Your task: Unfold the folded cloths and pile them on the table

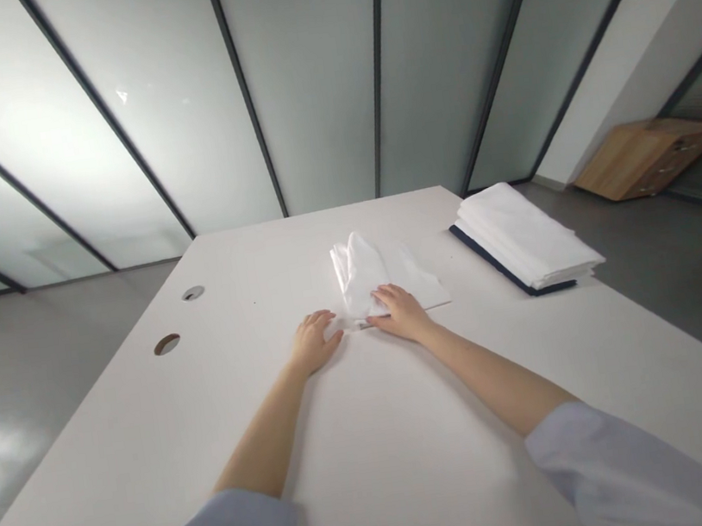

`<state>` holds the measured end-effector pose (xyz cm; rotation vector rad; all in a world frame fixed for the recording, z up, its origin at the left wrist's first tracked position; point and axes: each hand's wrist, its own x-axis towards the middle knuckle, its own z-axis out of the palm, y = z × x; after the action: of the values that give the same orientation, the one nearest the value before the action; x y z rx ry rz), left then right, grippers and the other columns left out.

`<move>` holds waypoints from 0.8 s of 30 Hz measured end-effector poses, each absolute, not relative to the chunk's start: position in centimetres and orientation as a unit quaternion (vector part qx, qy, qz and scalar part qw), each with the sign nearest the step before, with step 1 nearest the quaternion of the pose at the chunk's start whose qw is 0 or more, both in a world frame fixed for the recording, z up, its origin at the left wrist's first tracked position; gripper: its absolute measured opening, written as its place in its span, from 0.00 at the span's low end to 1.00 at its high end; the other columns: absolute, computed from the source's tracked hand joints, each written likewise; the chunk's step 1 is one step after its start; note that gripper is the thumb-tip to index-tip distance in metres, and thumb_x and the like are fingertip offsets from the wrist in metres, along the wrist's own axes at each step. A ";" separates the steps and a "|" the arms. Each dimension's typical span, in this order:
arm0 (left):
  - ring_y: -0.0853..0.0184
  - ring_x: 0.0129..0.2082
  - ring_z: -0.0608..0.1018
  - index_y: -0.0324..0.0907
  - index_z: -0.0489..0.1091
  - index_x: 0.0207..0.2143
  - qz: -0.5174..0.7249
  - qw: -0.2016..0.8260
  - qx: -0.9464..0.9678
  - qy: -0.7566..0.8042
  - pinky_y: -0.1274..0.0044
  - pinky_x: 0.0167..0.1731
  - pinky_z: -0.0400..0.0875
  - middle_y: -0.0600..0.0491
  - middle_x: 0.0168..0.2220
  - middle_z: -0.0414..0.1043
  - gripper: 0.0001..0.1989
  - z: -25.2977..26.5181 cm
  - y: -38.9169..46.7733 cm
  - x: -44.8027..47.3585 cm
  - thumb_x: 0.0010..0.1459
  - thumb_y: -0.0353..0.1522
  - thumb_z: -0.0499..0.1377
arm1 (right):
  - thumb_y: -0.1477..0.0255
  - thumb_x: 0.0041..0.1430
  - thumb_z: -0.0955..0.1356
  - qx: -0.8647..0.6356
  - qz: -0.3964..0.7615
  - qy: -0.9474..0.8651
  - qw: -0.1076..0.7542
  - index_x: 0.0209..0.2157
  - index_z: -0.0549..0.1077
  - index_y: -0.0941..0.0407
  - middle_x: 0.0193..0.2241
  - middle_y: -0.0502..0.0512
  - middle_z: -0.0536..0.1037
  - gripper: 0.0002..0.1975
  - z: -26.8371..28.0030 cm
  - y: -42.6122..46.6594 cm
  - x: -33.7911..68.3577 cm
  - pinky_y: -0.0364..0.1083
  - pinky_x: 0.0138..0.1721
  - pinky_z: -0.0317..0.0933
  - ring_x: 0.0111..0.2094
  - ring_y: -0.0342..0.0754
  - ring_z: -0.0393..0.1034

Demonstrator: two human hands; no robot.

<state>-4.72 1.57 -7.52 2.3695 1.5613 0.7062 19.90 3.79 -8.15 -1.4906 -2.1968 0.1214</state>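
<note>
A thin white cloth (362, 274), partly folded and raised in soft creases at its left, lies on the white table in front of me. My left hand (315, 342) is at its near left side, fingers curled around a small white edge between thumb and fingers. Across the near part of the cloth rests my right hand (401, 315), palm down, fingers stretched out over the fabric and thumb apart by the near edge. The fabric under the right palm is hidden.
To the right, a stack of folded white cloths (520, 230) sits on a dark navy folded piece (487, 257) near the table's edge. Two round holes, one a cable opening (167, 344), pierce the white table (215, 413) at left. Frosted glass panels (312, 77) stand behind; a wooden cabinet (643, 157) is at far right.
</note>
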 end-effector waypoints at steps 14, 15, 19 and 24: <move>0.54 0.62 0.64 0.43 0.64 0.59 0.225 0.056 0.816 0.529 0.62 0.59 0.61 0.44 0.62 0.62 0.29 -6.9 0.4 -2.7 0.56 0.41 0.61 | 0.60 0.62 0.58 -0.456 0.317 -0.741 0.379 0.28 0.69 0.54 0.24 0.48 0.73 0.16 -7.5 2.9 19.0 0.44 0.31 0.62 0.28 0.47 0.67; 0.53 0.62 0.63 0.44 0.66 0.57 0.215 0.051 0.814 0.538 0.61 0.60 0.61 0.44 0.62 0.62 0.29 -6.8 0.4 -2.8 0.54 0.43 0.62 | 0.60 0.60 0.59 -0.456 0.331 -0.725 0.397 0.28 0.68 0.53 0.24 0.48 0.72 0.15 -7.5 2.9 18.9 0.44 0.31 0.61 0.28 0.47 0.66; 0.52 0.61 0.65 0.46 0.71 0.53 0.184 0.053 0.821 0.538 0.59 0.60 0.61 0.46 0.61 0.65 0.28 -6.9 0.6 -3.2 0.51 0.47 0.64 | 0.63 0.53 0.61 -0.502 0.310 -0.632 0.502 0.24 0.64 0.52 0.20 0.46 0.67 0.09 -7.9 3.8 19.4 0.44 0.29 0.60 0.27 0.47 0.64; 0.55 0.61 0.66 0.47 0.73 0.51 0.182 0.062 0.823 0.535 0.62 0.60 0.61 0.49 0.60 0.66 0.20 -7.0 1.0 -3.5 0.55 0.36 0.61 | 0.68 0.51 0.58 -0.577 0.227 -0.401 0.675 0.24 0.61 0.51 0.22 0.49 0.68 0.05 -8.3 6.1 23.6 0.47 0.34 0.63 0.29 0.49 0.66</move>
<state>-3.50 1.00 -6.97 2.4877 1.6183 0.5499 23.59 6.11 -8.26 -1.2975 -0.9014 0.5105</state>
